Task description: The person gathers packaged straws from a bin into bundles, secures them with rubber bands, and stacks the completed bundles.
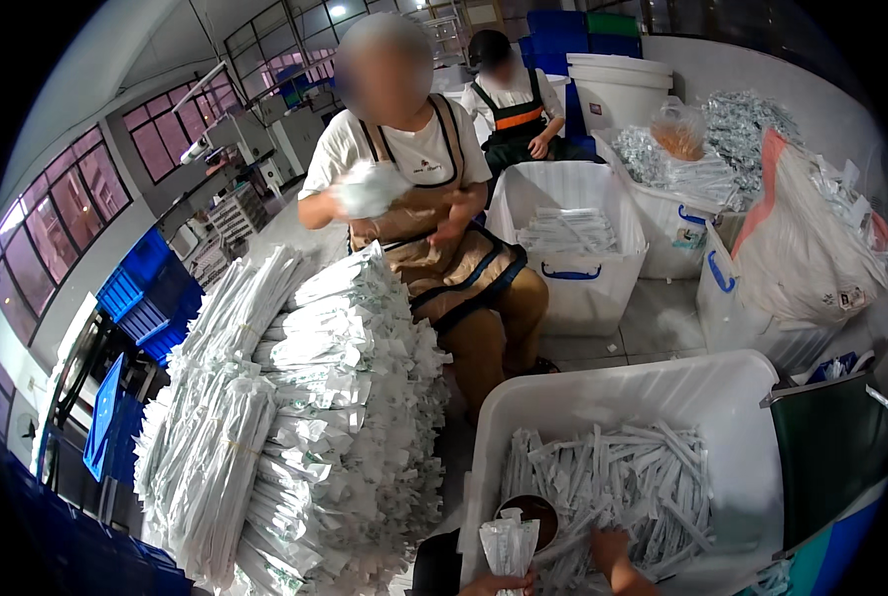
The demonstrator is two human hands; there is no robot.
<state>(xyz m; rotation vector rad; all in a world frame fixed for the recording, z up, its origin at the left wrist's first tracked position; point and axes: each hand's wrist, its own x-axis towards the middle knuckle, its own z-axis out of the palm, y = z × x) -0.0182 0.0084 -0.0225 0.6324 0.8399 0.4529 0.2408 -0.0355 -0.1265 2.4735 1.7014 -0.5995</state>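
My left hand, at the bottom edge, is closed round an upright bundle of slim white wrapped packets. Beside that bundle, a round dark-rimmed container with a brown inside sits in a large white plastic bin. Many loose slim packets lie criss-crossed in the same bin. Down among them, on the near side, is my right hand. It touches the packets, but its fingertips are too small and partly hidden to show a grip.
A tall stack of bundled packets rises at left. Across from me sits a person in a tan apron with a blurred white bundle. Behind are a second person, another bin and a white sack. Blue crates stand left.
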